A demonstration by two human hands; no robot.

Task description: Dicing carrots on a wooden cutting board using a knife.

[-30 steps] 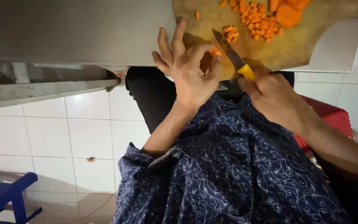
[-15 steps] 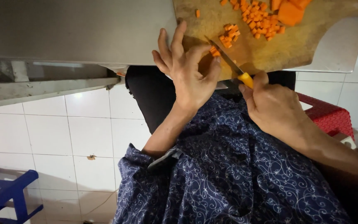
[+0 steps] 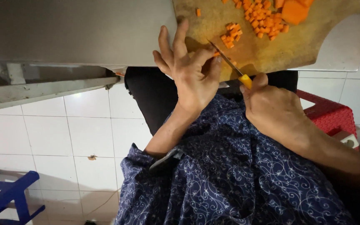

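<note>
Hands, two, both working at a wooden cutting board [image 3: 271,52] that is lying on a grey metal counter [image 3: 76,31].

Left hand [image 3: 190,73]: resting at the board's near edge, three fingers spread and lifted, thumb and forefinger pinching together on a small carrot piece [image 3: 216,54] and pressing it to the wood.

Right hand [image 3: 273,108]: fingers wrapping closed around a knife with a yellow handle [image 3: 235,70]; only the tip of the handle is showing past the fist. The thin blade is slanting up and to the left across the board, its tip meeting the pinched carrot piece just beside the left fingertips.

Diced carrot, small heap [image 3: 231,35]: sitting on the board just beyond the blade. Larger heap of dice [image 3: 263,18]: spreading further back, near the top edge of the view. Uncut carrot chunk [image 3: 294,10]: lying beside that heap. One stray cube [image 3: 198,12]: sitting apart, near the board's left edge.

Clothing: dark blue garment with white swirl pattern [image 3: 238,179] filling the lower view, sleeves pushed up the forearms.

Surroundings: white tiled floor [image 3: 63,133]; blue stool [image 3: 7,196] at lower left; red plastic stool [image 3: 330,112] at right, partly hidden behind the right forearm.
</note>
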